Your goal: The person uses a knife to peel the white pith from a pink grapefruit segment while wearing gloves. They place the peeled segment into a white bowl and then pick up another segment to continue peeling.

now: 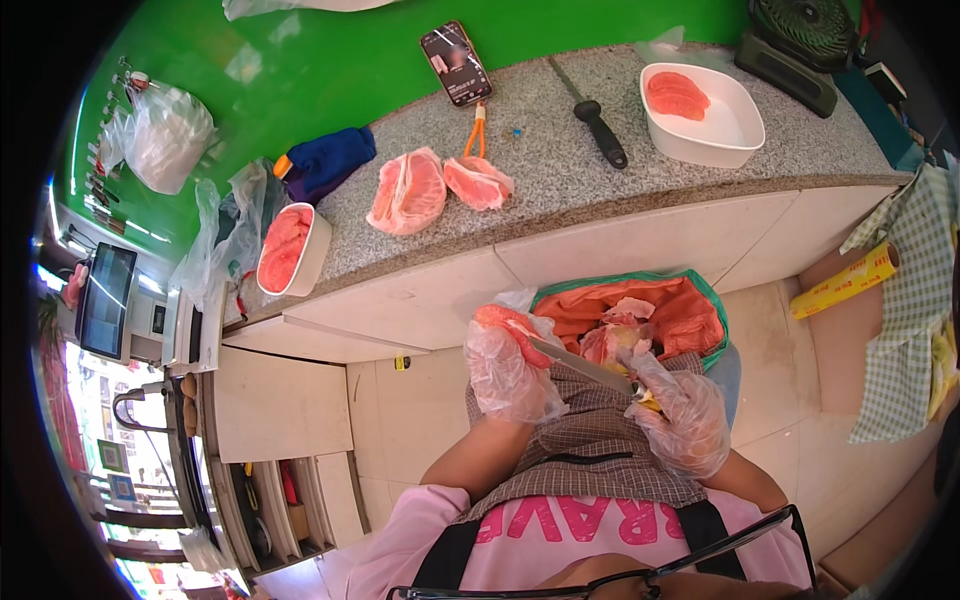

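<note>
My left hand (pixel 510 367), in a clear plastic glove, holds a peeled piece of red pomelo flesh (pixel 502 319). A knife (pixel 585 367) is gripped in my right hand (pixel 682 420), also gloved. Its blade slants up to the left, and the tip meets or overlaps the fruit; I cannot tell whether it cuts in. Part of the knife's yellow handle shows between the fingers. Just beyond my hands is a bin with an orange-red liner (pixel 675 300) and a green rim, holding peel scraps (pixel 619 334).
On the granite counter (pixel 540 135) lie two pomelo pieces (pixel 409 191) (pixel 480 184), a honing steel (pixel 600 135) and a phone (pixel 455 64). White tubs with fruit stand left (pixel 307 259) and right (pixel 739 112). A fan (pixel 799 45) is far right. A yellow roll (pixel 844 281) leans below a checked cloth (pixel 900 322).
</note>
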A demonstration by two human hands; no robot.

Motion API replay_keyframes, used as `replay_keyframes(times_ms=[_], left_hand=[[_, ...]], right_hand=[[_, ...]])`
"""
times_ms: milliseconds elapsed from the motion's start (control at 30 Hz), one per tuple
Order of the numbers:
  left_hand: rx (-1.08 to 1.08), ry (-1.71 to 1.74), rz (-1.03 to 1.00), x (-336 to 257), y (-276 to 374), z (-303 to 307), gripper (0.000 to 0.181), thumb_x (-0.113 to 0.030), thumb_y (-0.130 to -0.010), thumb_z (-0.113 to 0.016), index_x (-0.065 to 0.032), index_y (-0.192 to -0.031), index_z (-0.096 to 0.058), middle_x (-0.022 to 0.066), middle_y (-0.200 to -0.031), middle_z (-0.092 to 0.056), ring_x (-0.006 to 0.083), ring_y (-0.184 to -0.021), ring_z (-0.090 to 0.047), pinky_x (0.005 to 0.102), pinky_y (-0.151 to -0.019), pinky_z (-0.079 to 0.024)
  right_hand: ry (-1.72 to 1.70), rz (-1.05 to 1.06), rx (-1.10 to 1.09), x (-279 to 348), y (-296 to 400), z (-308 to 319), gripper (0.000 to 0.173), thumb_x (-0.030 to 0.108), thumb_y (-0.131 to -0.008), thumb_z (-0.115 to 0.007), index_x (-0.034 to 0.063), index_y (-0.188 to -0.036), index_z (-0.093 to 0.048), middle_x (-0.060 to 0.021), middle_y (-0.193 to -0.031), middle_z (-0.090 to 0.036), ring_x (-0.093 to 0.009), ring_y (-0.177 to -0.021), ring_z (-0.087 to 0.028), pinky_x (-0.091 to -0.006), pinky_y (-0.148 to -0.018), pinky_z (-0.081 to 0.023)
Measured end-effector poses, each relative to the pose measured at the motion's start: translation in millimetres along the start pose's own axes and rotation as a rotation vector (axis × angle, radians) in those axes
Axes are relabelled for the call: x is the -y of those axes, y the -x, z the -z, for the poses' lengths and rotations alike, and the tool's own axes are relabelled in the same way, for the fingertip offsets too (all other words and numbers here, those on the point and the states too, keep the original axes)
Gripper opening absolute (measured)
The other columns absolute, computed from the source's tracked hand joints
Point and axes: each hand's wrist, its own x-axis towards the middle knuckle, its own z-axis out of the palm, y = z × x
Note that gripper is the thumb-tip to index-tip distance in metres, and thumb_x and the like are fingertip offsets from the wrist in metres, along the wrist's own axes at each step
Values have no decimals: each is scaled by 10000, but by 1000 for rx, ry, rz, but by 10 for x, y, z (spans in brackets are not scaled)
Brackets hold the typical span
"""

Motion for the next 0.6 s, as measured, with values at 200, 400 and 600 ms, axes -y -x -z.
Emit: replay_keyframes(times_ms=[200, 400, 600], left_hand=[[8, -89, -73, -50, 47, -168, 412, -544, -933, -634, -163, -939, -477, -46, -816, -490, 109, -688, -518, 243, -615, -471], [39, -44, -114, 22, 76, -110, 357, -518, -968, -597, -172, -996, -514, -57, -879, -529, 84, -753, -535, 229, -645, -455], [-58, 20, -36, 52, 96, -94, 345, -495, -958, -627, -188, -1095, -550, -61, -946, -577, 89, -780, -562, 234, -647, -471]], right_hand=[[-83, -43, -11, 30, 13, -84, 578, 172, -758, -815, 70, -1296, -626, -129, -907, -656, -319, -738, -642, -413, -668, -518], [-319, -152, 53, 78, -7, -106, 514, 98, -761, -808, 70, -1251, -656, -153, -981, -692, -322, -785, -657, -384, -719, -537], [-228, -27, -25, 20, 41, -38, 547, 88, -730, -825, 38, -1246, -649, -145, -989, -700, -322, -788, -661, -386, -698, -530]])
